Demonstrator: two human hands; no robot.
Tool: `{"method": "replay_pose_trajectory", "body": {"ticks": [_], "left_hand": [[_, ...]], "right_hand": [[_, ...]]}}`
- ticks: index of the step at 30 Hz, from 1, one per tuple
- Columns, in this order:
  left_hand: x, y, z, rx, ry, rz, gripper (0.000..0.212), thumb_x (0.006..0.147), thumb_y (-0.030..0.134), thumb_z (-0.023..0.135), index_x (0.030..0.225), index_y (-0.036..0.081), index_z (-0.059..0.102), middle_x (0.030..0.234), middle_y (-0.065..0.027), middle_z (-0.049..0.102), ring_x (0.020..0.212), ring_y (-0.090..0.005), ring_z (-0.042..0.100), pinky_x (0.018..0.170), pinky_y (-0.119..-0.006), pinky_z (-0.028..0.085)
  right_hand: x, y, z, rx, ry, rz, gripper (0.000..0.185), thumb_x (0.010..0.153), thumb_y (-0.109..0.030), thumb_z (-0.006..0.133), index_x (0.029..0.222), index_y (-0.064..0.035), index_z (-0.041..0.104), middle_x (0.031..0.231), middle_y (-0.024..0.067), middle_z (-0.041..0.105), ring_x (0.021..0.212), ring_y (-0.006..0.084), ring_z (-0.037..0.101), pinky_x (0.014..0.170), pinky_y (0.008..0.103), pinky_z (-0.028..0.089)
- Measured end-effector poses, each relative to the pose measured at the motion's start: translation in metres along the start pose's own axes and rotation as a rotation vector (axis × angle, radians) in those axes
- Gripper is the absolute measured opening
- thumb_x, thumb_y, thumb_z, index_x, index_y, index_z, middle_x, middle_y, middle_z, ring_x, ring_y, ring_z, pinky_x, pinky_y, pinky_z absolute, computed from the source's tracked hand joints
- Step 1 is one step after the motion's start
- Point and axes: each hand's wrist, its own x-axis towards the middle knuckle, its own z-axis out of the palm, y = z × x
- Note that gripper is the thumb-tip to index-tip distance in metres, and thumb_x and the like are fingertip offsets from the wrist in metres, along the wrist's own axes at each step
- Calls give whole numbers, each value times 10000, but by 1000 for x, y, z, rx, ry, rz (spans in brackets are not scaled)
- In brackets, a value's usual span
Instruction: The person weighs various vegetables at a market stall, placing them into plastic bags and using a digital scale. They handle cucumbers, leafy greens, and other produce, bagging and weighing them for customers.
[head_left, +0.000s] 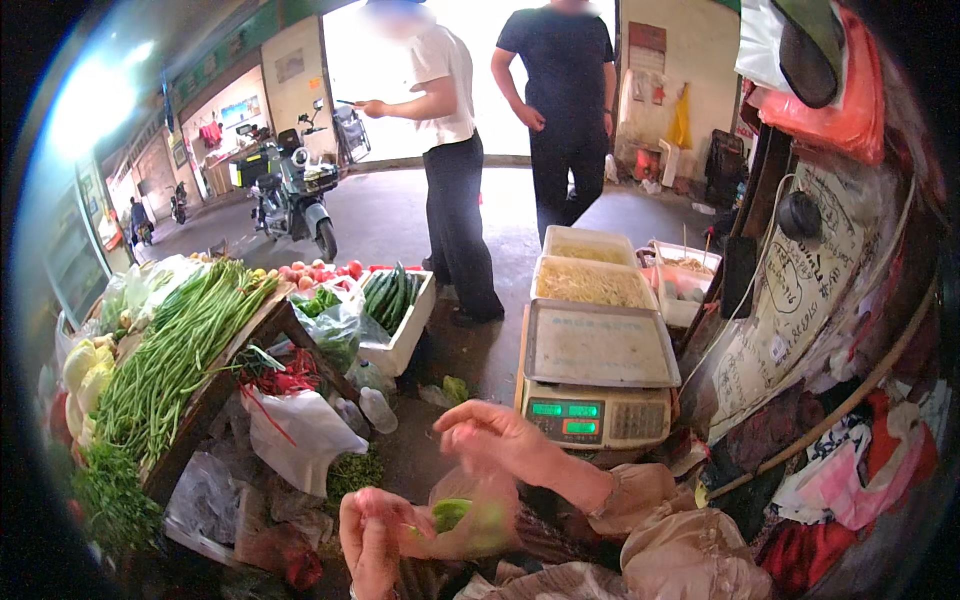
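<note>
My left hand (379, 536) is low in the view, with its thumb and fingers drawn together. Whether something small sits between them is hidden. My right hand (499, 446) is higher and further right, fingers bent and blurred by motion; what they may hold does not show. Between and below both hands, over my lap, lies a bright green vegetable piece (451, 514) in a blurred, pale container or bag whose kind I cannot tell. Beyond my right hand stands a digital weighing scale (600, 397) with a lit display and a flat metal pan (600, 345).
Long beans (187, 352) cover a sloped stand at left, above a white plastic bag (296, 435) with red strips. A foam box of cucumbers (394, 300) stands ahead. Behind the scale are tubs of noodle-like strands (592, 281). Two people (454, 165) stand beyond, near a parked scooter (296, 187).
</note>
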Motion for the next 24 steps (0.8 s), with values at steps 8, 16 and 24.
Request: {"method": "replay_pose_trajectory", "body": {"ticks": [8, 16, 24], "left_hand": [[19, 5, -5, 38, -403, -391, 562, 766, 17, 766, 1263, -6, 505, 1107, -41, 628, 999, -132, 601, 884, -289, 491], [21, -9, -19, -157, -194, -534, 300, 961, 250, 551, 1067, -27, 595, 768, -50, 626, 556, -123, 560, 442, -230, 371], [25, -25, -20, -297, -56, -529, 290, 1008, 291, 473, 968, 19, 564, 749, -77, 626, 544, -150, 587, 395, -238, 403]], "right_hand": [[20, -12, 47, -673, -265, -331, 726, 783, -197, 725, 1418, -43, 407, 1375, 181, 450, 1308, 320, 415, 1079, 419, 343], [23, -7, 28, -641, -355, -233, 436, 861, -220, 663, 1244, -25, 586, 1104, 136, 656, 1044, 267, 621, 932, 380, 420], [16, 2, 21, -844, -336, -322, 208, 883, -239, 674, 988, -61, 657, 962, 72, 645, 936, 230, 609, 827, 344, 446]]}}
